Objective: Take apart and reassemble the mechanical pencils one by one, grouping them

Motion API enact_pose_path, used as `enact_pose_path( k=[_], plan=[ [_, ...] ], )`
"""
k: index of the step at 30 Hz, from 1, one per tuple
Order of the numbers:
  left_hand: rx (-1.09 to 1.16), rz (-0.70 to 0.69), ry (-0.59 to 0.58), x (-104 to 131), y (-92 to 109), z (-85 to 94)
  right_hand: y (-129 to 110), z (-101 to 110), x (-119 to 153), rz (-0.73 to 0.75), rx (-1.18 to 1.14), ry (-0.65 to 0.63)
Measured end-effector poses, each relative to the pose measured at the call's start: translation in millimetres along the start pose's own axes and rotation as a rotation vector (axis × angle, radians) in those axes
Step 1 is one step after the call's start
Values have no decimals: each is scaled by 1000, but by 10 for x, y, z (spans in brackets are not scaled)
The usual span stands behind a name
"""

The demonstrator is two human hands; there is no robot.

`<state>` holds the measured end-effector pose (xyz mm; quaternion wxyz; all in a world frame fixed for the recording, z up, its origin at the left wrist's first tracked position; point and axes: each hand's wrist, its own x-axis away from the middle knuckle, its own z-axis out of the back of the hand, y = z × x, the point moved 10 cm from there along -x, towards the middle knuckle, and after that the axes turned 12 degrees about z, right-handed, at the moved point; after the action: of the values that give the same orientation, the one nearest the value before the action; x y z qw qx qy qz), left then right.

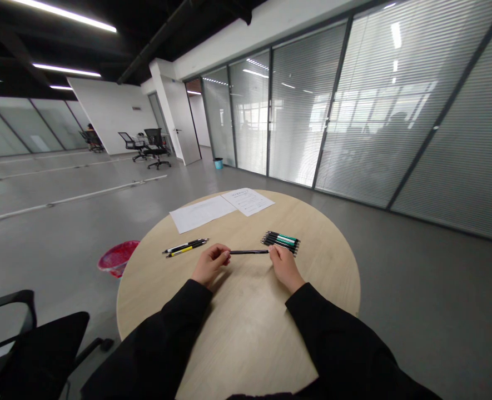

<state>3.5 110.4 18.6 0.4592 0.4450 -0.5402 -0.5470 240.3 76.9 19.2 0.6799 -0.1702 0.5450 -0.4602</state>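
A thin black pen lies level between my two hands over the round wooden table. Its left end is pinched in the closed fingers of my left hand. My right hand grips the other end, also with closed fingers. Just beyond my right hand is a row of several pens, black with some green and white parts. To the left of my left hand lie a few more pens, one of them with a yellow barrel.
Two sheets of paper, a left one and a printed one, lie at the table's far edge. A red basin stands on the floor at the left. Nearer, a black chair is beside the table.
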Motion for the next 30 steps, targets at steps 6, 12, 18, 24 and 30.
enact_pose_path(
  k=[6, 12, 18, 24, 30],
  plan=[
    [5, -1, 1, 7, 3, 1, 24, -6, 9, -31, -10, -4],
    [-10, -8, -15, -7, -10, 0, 53, -18, 14, -40, -9, -9],
    [-3, -6, -9, 0, -9, 0, 66, -28, 17, -37, -25, -9],
    [5, -3, -23, 9, 5, -17, 73, -32, 15, -42, -24, -9],
    [-15, -24, -38, 9, 23, -35, 78, -26, 3, -43, -18, -3]
  ],
)
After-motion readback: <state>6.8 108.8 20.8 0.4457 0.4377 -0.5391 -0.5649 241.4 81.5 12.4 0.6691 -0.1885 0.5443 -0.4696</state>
